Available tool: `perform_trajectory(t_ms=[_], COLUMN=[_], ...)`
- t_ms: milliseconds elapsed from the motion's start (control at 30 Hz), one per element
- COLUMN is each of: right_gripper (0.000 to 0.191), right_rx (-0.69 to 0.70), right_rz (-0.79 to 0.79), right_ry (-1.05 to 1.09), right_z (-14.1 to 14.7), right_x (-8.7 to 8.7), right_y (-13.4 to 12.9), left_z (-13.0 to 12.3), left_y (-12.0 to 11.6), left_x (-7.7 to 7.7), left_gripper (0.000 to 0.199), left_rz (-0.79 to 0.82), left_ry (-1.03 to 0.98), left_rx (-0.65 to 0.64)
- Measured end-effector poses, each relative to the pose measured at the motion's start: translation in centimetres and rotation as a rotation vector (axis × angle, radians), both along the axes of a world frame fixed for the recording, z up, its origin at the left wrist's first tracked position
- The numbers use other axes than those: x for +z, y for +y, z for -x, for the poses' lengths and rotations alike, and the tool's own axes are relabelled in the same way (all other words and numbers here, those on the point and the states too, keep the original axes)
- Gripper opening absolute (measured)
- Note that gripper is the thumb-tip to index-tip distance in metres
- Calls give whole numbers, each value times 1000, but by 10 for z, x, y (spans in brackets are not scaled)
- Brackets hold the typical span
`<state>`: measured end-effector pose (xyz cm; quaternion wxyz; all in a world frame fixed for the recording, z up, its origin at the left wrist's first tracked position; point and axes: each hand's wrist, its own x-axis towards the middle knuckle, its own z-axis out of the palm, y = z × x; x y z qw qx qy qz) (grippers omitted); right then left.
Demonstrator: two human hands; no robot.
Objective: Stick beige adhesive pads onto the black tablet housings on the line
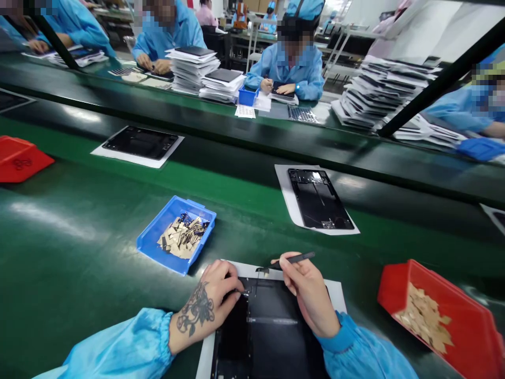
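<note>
A dark tablet housing point(282, 345) lies on a white sheet point(337, 295) in front of me. Over its upper edge, my right hand point(310, 292) grips black tweezers point(302, 257). At the tweezers' tip hangs a small dark piece point(261, 270) with a thin wire-like strand reaching down toward the housing. My left hand point(215, 295) rests on the housing's upper left part, thumb and forefinger brought together near a small shiny spot. What those fingertips hold, if anything, is too small to make out.
A blue bin point(148, 245) of small tan and dark pieces stands beyond my left hand. To the right is a red bin point(465, 321) with tan pieces; another red bin point(23, 160) sits far left. Two tablet housings point(321, 200) lie on sheets ahead. Co-workers sit behind a dark rail point(221, 118).
</note>
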<state>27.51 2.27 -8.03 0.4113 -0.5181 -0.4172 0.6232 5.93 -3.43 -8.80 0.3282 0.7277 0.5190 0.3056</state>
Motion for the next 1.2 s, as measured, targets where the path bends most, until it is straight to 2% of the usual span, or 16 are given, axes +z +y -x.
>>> perform_trajectory(t_ms=[200,333,500,633,833,1033,1200], right_gripper=[38,38,38,38,38,38,39], right_rx=[-4,-4,8,18,18,6,10], right_rz=[-11,-13,-17,-26,-23,-12,-9], right_ry=[-13,-13,-13,-6,-3,6,-19], right_z=[0,2,0,0,0,1,4], right_x=[0,-1,-4,-5,-2,-1,1], right_y=[1,0,0,0,-2,-3,-4], left_z=[0,-5,-20,-26,-10,10,13], left_y=[1,2,4,6,-4,-14,-14], left_x=[-1,-7,-12,-11,-6,-2,3], left_gripper=[14,7,8,12,15,19,18], left_rz=[-16,-88,-147,-124,-94,-97,-97], left_ry=[0,59,161,136,-54,-20,-30], left_rx=[25,27,42,45,-11,-30,-42])
